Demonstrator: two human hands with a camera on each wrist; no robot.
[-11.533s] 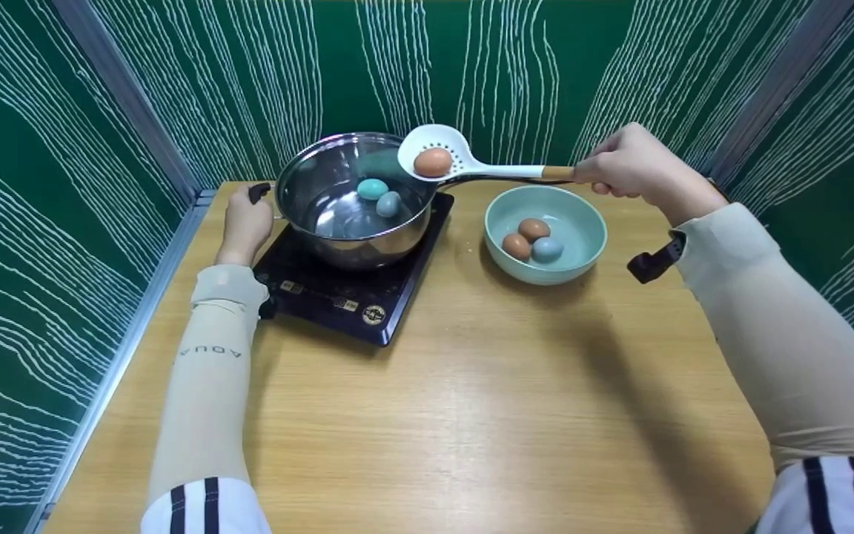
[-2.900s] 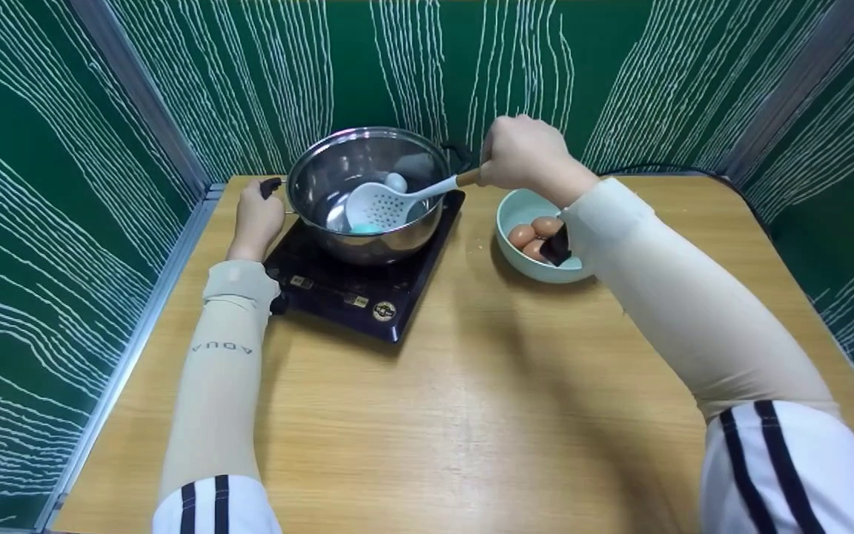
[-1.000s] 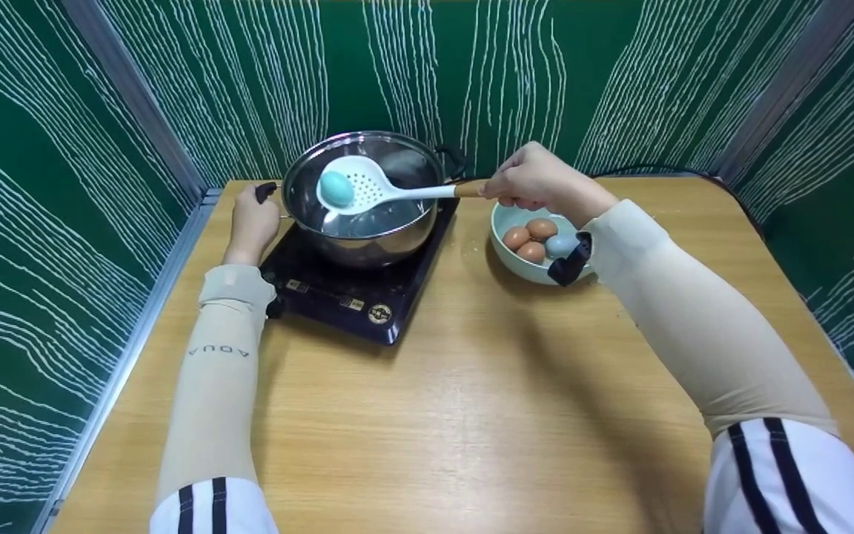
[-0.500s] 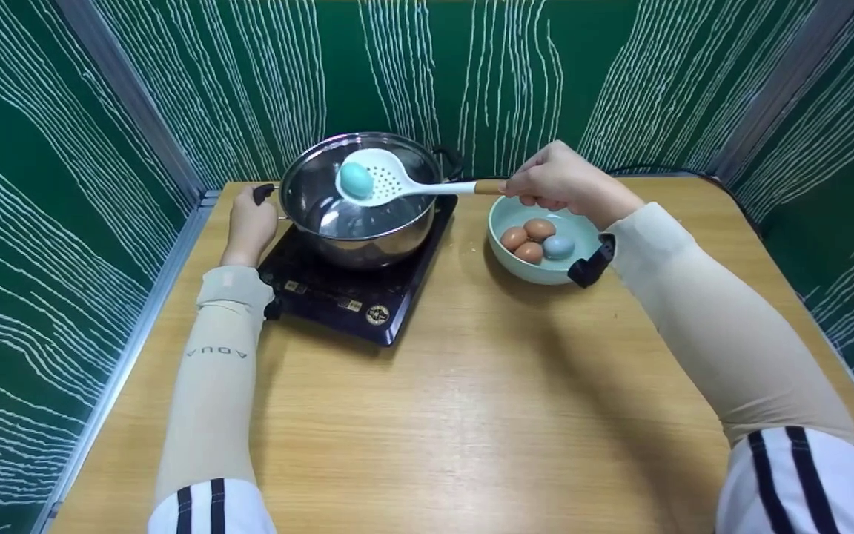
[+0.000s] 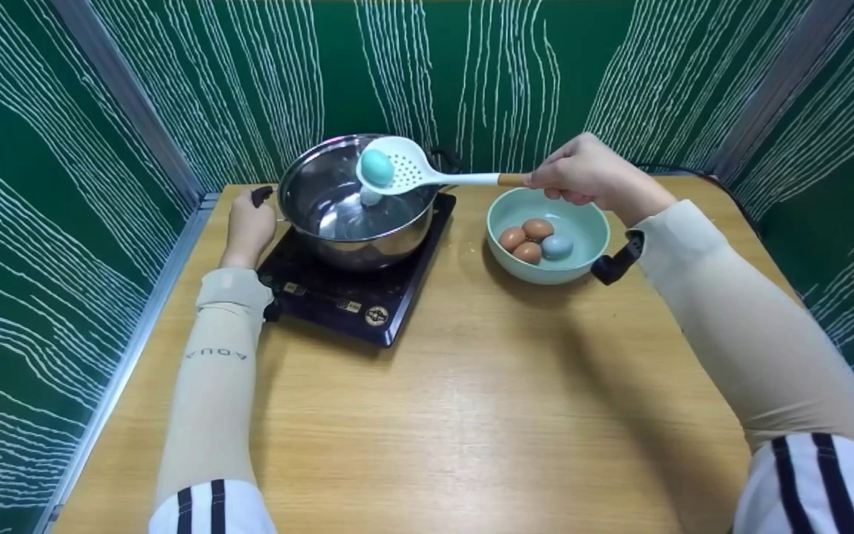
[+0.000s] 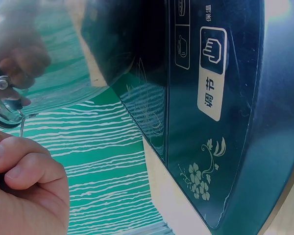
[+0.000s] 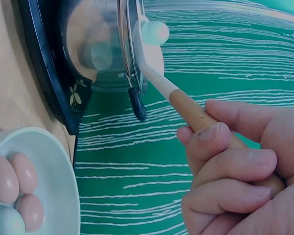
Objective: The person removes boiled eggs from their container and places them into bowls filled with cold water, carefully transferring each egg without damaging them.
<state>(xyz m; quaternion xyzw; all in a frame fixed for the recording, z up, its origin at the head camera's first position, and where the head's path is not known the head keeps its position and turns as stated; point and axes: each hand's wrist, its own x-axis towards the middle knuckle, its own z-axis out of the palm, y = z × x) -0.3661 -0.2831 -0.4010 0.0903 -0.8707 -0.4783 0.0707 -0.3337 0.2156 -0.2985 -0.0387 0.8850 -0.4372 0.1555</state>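
My right hand (image 5: 583,172) grips the wooden handle of a white slotted spoon (image 5: 414,170). A turquoise egg (image 5: 377,168) lies in the spoon's bowl, above the right part of a steel pot (image 5: 360,248). In the right wrist view, fingers (image 7: 235,166) wrap round the handle. My left hand (image 5: 247,226) holds the pot's black left handle (image 5: 262,195); in the left wrist view its fingers (image 6: 32,169) are curled. A pale egg (image 5: 370,196) shows inside the pot, partly hidden by the spoon. To the right, a mint-green bowl (image 5: 590,248) contains three brown eggs (image 5: 527,253) and a pale blue egg (image 5: 557,246).
Under the pot is a black induction cooker (image 5: 323,304), near the back left of the wooden table (image 5: 471,415). A dark cable (image 5: 731,194) runs along the back right. Green walls (image 5: 471,81) with white streaks enclose the table on three sides.
Earlier the spoon carried a brown egg, now in the bowl with the others. The spoon then dipped into the pot, rose with the turquoise egg and moved right. My left hand kept its hold.
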